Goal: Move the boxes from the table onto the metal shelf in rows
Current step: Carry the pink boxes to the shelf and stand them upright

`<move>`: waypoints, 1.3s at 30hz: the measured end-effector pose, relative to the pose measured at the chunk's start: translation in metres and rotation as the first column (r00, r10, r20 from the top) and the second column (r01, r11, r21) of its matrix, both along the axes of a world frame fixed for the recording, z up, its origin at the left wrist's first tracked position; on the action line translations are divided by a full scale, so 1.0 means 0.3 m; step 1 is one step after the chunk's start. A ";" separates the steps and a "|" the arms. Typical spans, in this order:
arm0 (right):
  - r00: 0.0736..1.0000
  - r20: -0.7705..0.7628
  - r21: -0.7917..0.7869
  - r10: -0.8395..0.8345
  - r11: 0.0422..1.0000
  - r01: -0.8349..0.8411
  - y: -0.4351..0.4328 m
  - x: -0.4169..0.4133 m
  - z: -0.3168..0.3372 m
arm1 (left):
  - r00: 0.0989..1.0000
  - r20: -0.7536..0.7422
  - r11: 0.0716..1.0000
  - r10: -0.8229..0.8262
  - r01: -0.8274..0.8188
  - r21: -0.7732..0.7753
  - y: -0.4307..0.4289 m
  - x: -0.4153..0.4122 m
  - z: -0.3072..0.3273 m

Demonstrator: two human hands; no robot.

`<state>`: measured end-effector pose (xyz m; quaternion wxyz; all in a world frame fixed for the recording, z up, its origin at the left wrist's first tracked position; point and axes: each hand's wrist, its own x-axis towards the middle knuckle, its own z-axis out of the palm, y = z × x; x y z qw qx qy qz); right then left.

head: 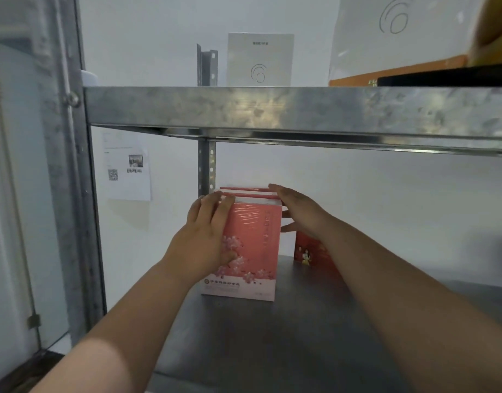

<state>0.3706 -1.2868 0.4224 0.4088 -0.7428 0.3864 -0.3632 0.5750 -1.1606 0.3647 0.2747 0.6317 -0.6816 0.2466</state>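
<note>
Both my hands are on the pink box, standing upright on the lower deck of the metal shelf, long axis vertical, printed front facing me. My left hand is flat against the box's left edge and front, fingers spread over the top-left corner, thumb on the flower print; it presses, not a closed fist. My right hand is open, fingers straight, palm laid against the box's upper right side. So the box is squeezed between 2 open palms, not gripped from above. More pink-edged boxes look lined up behind it toward the wall; I can't tell how many. A red box stands just beside on the right, partly hidden by my right forearm. Key relation: the box lies straight ahead of both hands, wall behind it, so my guess is the next push goes away from me to close up the row. Left hand is nearer the front face. White boxes sit on the upper deck.
</note>
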 end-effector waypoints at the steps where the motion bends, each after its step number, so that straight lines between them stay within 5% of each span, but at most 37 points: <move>1: 0.999 -0.025 -0.016 -0.028 0.999 0.028 0.002 -0.009 -0.008 | 1.000 -0.011 1.000 0.008 -0.008 0.004 0.010 0.001 0.000; 5: 0.965 -0.059 -0.202 -0.257 0.949 0.241 0.058 -0.096 -0.058 | 0.996 -0.048 0.976 -0.071 0.059 -0.209 0.101 0.002 -0.042; 7: 0.921 -0.215 -0.327 -0.325 0.913 0.245 0.139 -0.161 -0.106 | 0.991 -0.003 0.964 -0.136 0.132 -0.232 0.148 -0.018 -0.113; 10: 0.719 -0.637 -0.343 -0.278 0.937 0.058 0.282 -0.256 -0.209 | 0.986 -0.105 0.976 -0.132 0.147 0.159 0.201 -0.059 -0.221; 12: 0.594 -0.775 -0.268 -0.214 0.963 -0.004 0.378 -0.306 -0.277 | 0.978 -0.123 0.907 -0.171 0.205 0.368 0.212 -0.084 -0.273; 16: 0.511 -0.838 -0.194 -0.193 0.980 0.053 0.601 -0.393 -0.371 | 0.950 -0.084 0.811 -0.300 0.301 0.502 0.242 -0.166 -0.289; 22: 0.417 -0.808 -0.415 -0.417 0.904 0.099 0.939 -0.512 -0.513 | 0.884 0.176 0.773 -0.433 0.264 0.577 0.420 -0.419 -0.360; 25: 0.382 -0.748 -0.521 -0.542 0.837 0.167 1.143 -0.594 -0.634 | 0.788 0.182 0.766 -0.588 0.471 0.438 0.545 -0.521 -0.428; 30: 0.408 -0.672 -0.457 -0.617 0.780 0.427 1.537 -0.738 -0.892 | 0.578 0.000 0.525 -0.816 0.741 0.419 0.809 -0.711 -0.634; 39: 0.368 -0.824 -0.003 -0.432 0.652 0.758 2.362 -0.939 -1.257 | 0.351 -0.144 0.109 -0.925 0.610 0.785 1.325 -1.112 -1.011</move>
